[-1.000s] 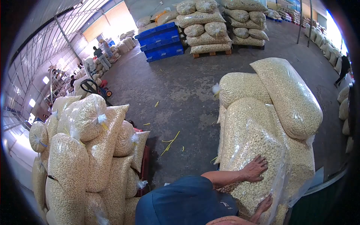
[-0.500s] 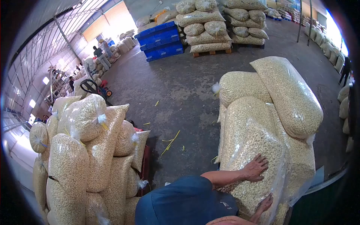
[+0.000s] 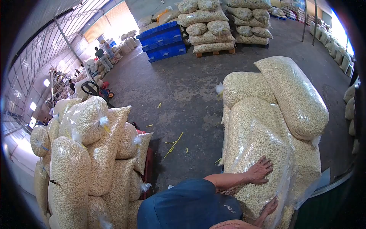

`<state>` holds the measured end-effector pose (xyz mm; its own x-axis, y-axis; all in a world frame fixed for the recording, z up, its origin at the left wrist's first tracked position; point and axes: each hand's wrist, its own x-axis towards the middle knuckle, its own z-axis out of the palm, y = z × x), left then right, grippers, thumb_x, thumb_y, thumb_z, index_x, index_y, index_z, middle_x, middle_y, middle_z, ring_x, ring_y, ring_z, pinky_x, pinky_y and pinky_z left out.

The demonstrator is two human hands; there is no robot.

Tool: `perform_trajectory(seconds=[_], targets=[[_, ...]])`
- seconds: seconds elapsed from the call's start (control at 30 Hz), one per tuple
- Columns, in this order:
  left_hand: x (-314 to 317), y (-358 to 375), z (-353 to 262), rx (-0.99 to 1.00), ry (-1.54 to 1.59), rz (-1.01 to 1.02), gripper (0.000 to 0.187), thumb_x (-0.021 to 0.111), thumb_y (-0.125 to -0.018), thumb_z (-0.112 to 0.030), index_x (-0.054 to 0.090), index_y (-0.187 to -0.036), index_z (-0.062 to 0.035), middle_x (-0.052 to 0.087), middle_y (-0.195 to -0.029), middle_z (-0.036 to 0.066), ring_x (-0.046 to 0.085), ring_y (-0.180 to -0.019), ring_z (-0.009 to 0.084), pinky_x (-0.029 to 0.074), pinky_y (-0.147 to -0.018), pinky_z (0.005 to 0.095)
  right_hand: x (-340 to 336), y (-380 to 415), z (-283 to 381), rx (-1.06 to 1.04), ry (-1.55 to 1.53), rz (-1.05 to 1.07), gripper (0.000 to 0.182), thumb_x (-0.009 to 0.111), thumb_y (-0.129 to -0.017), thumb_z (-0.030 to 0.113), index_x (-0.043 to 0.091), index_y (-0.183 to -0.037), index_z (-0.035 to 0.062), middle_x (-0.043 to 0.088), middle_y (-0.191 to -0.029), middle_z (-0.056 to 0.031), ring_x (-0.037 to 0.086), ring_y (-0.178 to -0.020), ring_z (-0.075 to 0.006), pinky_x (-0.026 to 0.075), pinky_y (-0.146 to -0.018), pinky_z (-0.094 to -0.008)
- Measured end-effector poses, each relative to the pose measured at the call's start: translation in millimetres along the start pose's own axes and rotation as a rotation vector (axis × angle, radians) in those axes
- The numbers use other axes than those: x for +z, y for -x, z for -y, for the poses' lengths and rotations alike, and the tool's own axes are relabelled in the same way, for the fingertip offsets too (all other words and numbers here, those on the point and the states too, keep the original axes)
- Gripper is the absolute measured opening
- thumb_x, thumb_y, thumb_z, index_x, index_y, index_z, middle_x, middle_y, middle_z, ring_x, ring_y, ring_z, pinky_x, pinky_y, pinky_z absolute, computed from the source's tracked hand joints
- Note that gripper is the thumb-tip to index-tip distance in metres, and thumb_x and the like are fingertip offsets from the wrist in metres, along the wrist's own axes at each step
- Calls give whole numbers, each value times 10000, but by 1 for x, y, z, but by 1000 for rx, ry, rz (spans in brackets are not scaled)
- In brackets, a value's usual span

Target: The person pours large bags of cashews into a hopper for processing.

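A clear plastic bag of pale, curved nuts that look like cashews (image 3: 263, 145) lies slanted on a stack of similar bags at the lower right. My left hand (image 3: 260, 170) rests flat on it, fingers spread over the nuts. Nearer the bottom, my right hand (image 3: 269, 208) lies against the same bag close to its loose clear plastic edge, fingers stretched out. Neither hand holds anything that shows. Beside this bag are another full bag (image 3: 253, 114) and, higher up, a long bulging one (image 3: 293, 97).
Tied nut bags (image 3: 70, 171) are heaped at the left beside a pallet jack (image 3: 91, 88). Blue crates (image 3: 162, 42) and palletised bags (image 3: 207, 28) stand at the back. Yellow strips (image 3: 173, 145) lie on the concrete floor (image 3: 183, 91). A person (image 3: 102, 57) stands far left.
Both hands stay where they were on the bag. Far off at the right edge, a dark figure has largely gone out of sight.
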<state>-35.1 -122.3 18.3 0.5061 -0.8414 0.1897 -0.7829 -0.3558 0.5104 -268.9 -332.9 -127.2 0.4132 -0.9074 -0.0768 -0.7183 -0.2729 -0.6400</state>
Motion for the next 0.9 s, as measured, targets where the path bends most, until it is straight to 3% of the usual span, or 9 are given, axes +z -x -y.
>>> perform_trajectory(seconds=[0.13,0.2,0.4,0.5,0.83,0.9], targets=[[-7,0,-3,-4,-2,28,692,689,-861,-460,572,-1393,-33,463,-1527,208,309,-1503,395,105,-1273,596,-1,2,2,43,-4,-13,734,456,-1036,606,637,-1275,-63,664,-1220,-280,604,-1140,-461,454,-996,-492],[-7,0,-3,-5,-5,31,695,684,-863,-464,570,-1395,-32,464,-1528,206,311,-1503,393,103,-1273,595,-6,-1,3,63,8,99,753,459,-1030,619,632,-1284,-68,653,-1242,-290,600,-1160,-459,451,-1004,-496],[-7,0,-4,-8,-13,28,700,682,-860,-464,568,-1395,-27,465,-1529,200,317,-1499,391,101,-1274,592,-1,1,-2,45,8,3,806,476,-1009,650,600,-1351,-69,628,-1312,-296,576,-1223,-468,423,-1065,-481],[-5,0,-3,-10,-18,33,707,689,-853,-458,560,-1399,-27,461,-1531,201,319,-1497,391,104,-1272,591,-5,0,4,71,25,54,812,476,-1007,650,601,-1352,-75,627,-1322,-299,571,-1241,-470,415,-1083,-476],[4,-1,1,2,-17,-4,709,711,-835,-443,558,-1385,-24,462,-1522,205,327,-1487,395,115,-1268,591,2,-3,-7,38,15,20,764,473,-1012,638,635,-1280,-59,659,-1198,-306,596,-1126,-485,432,-993,-500],[4,-1,1,1,-20,-1,709,711,-834,-443,559,-1386,-26,465,-1519,205,328,-1487,394,115,-1269,591,0,-4,-5,87,44,56,772,491,-1008,639,599,-1365,-37,629,-1333,-267,582,-1230,-444,434,-1065,-479]])
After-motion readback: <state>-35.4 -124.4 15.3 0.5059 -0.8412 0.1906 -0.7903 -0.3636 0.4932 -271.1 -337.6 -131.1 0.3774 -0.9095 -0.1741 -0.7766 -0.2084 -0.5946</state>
